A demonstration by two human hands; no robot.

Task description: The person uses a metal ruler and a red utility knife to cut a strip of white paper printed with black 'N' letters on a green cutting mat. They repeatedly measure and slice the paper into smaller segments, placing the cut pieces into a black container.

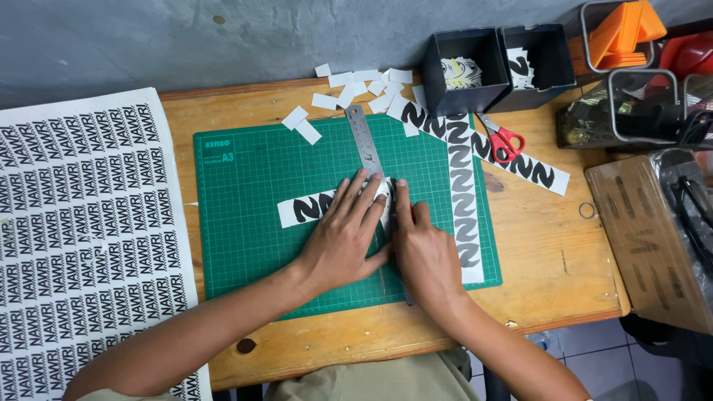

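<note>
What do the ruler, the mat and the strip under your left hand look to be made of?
Ruler: likely steel, brushed grey with a dull sheen. Mat: probably matte green vinyl or rubber, printed grid. Strip under the left hand: thin white paper or sticker stock, black print.

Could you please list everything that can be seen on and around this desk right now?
Cutting mat: one, green, centre of the wooden desk.
Steel ruler: one, silver, lying up the mat, lower part under the hands.
Printed strips: three, white with black shapes; one under the hands, one down the mat's right side, one slanting.
Paper offcuts: many, white, desk's far edge.
Scissors: one, red handles, on the slanting strip.
Boxes: two, dark, holding cut pieces.
Printed sheet: one, white with black print, far left.
Wire baskets: several, black, far right.
Left hand: flat on ruler and strip.
Right hand: beside the ruler; any tool is hidden.
</note>
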